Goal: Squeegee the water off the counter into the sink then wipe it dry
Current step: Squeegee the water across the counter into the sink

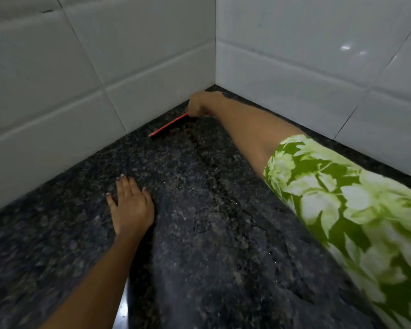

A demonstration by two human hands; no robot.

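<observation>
Red squeegee (168, 125) lies on the wet granite counter (211, 233) by the tiled wall (81, 74), gripped by the right hand (199, 103); left hand (131, 203) rests flat, fingers spread.

A red squeegee (168, 125) lies blade-down on the dark speckled granite tabletop (199, 233), deep in the tiled corner, parallel to the left wall. Wet streaks glisten on the stone toward the front.
</observation>
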